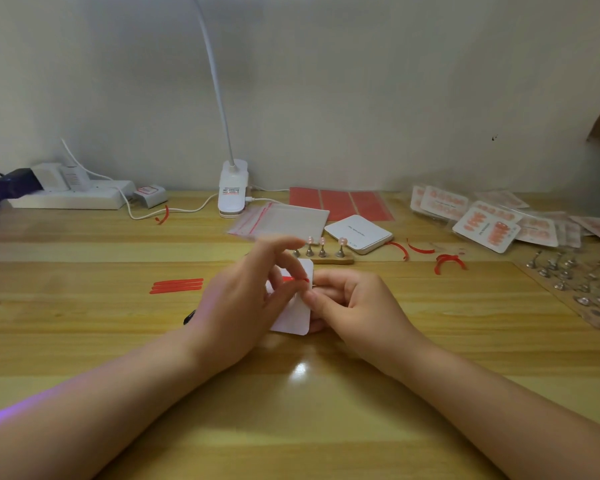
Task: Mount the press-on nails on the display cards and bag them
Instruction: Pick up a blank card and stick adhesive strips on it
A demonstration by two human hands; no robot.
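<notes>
Both hands (238, 299) (352, 301) pinch white card (297, 317); nail stand (323, 252) just behind

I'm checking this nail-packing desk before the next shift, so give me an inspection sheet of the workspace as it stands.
Surface: wooden desk, glossy, lamp glare near the front.
Job's things: white display card with a red strip held between both hands; nails on metal stands on a wooden bar; blank card stack; zip bags; bagged finished sets.
Clutter: peeled red strips, three straight red strips, loose metal stands, red adhesive sheets.
Grippers: left hand pinches the strip; right hand grips the card.
Cables: white lamp cable runs to the power strip.
Surroundings: plain wall, clip lamp.
</notes>
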